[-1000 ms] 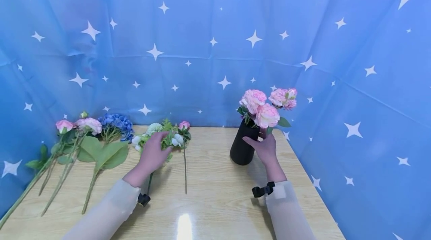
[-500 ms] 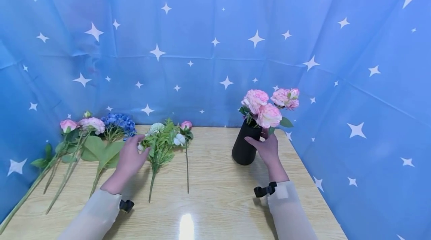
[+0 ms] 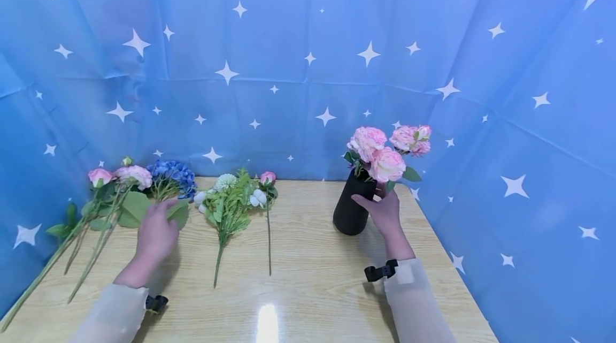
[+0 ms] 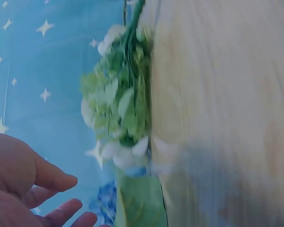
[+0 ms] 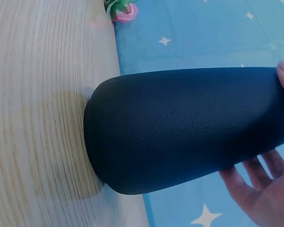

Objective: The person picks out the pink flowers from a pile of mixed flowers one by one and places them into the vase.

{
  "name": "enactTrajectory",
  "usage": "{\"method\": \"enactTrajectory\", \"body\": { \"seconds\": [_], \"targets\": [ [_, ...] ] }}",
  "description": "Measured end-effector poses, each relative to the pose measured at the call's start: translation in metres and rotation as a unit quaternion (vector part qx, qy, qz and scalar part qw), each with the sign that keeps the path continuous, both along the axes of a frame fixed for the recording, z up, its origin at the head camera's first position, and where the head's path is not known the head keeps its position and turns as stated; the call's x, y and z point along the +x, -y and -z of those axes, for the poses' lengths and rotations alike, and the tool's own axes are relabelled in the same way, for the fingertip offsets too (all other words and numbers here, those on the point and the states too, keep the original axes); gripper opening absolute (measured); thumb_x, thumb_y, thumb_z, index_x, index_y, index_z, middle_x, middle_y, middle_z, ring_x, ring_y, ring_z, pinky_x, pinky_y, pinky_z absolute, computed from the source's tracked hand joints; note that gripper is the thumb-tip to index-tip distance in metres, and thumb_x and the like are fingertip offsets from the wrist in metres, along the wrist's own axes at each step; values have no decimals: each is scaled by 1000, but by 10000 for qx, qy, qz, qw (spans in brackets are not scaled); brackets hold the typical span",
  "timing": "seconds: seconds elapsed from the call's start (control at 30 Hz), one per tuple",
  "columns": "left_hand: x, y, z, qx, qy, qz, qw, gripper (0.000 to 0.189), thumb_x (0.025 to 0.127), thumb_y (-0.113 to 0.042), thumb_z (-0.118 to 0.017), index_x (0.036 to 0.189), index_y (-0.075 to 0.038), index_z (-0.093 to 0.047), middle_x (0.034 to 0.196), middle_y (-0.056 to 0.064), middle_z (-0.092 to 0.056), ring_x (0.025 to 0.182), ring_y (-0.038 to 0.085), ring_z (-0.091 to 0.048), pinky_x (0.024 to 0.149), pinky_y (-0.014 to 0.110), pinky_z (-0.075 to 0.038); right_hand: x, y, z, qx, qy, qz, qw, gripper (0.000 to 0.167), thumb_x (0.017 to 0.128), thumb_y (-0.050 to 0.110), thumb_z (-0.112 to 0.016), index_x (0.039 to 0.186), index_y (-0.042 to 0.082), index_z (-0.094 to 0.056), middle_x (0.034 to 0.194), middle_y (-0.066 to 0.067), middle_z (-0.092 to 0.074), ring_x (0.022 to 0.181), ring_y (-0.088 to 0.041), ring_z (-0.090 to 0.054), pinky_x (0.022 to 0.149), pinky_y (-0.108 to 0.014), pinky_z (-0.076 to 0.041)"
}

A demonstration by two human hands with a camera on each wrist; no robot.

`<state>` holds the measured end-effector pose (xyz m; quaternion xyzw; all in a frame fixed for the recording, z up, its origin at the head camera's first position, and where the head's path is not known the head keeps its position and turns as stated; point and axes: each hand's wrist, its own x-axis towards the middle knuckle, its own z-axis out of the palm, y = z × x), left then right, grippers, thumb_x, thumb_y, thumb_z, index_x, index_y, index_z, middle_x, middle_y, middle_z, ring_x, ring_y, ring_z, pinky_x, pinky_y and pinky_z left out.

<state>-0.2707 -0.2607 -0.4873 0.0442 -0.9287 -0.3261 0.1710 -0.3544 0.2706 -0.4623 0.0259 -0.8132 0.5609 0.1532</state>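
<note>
Blk vase, R hand curled round it, L hand nr grn leaves, fingers loose

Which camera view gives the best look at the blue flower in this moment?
The head view: the blue flower shows its bloom uncovered there, though the left hand hides much of its stem. The left wrist view catches only some blurred petals beside a green leaf; the right wrist view shows none of it.

The left hand has moved from the greenery to the blue hydrangea.
</note>
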Motion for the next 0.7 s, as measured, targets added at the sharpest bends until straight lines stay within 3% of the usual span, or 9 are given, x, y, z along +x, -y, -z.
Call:
{"method": "enactTrajectory", "body": {
  "seconds": [0.27,0.53,0.7],
  "targets": [
    [14,33,2,59,283,-529,9982,56,98,0,-54,153,7,-46,141,48,-40,111,61,-50,84,69,-46,0,0,-1,2,112,64,9999,90,89,34,-88,162,18,-39,152,-21,-52,138,-41,-55,110,-59,-51],
    [25,69,7,100,539,-1042,9930,64,93,0,-55,155,11,-40,143,51,-35,112,65,-46,87,72,-44,0,-1,-1,14,200,35,9998,90,90,36,-88,163,19,-37,154,-20,-51,140,-41,-54,110,-59,-51],
    [29,90,9,-157,644,-1214,9904,65,91,0,-53,154,12,-40,133,50,-41,105,62,-48,81,69,-44,0,-1,-2,14,161,17,9999,92,90,35,-88,164,21,-36,155,-20,-50,140,-41,-54,111,-60,-50]
  ]
}}
